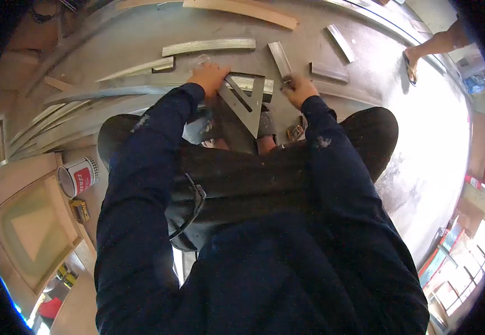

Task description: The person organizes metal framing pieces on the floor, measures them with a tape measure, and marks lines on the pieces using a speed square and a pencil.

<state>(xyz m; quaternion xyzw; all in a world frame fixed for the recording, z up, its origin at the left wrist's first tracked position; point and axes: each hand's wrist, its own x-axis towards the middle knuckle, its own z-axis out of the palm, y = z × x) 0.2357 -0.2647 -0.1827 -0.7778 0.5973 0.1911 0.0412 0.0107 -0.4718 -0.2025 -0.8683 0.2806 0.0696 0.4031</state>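
My left hand (pixel 210 77) is closed on the upper left corner of a grey triangular speed square (pixel 249 117). The square lies across a length of metal profile (pixel 267 91), its point toward me. My right hand (pixel 302 92) is just right of the square, fingers pinched together around something small and dark that I cannot make out. Beyond those fingers, a short cut piece of metal profile (pixel 278 57) lies on the floor. Near my right wrist sits a small object (pixel 294 132), perhaps a tape measure, partly hidden by the sleeve.
More metal profiles (pixel 209 46) and a wooden strip (pixel 242 11) lie ahead on the floor. Long strips (pixel 47 120) are bundled at left, near a white bucket (pixel 78 177) and a wooden frame (pixel 27 223). Another person's foot (pixel 411 64) stands at upper right.
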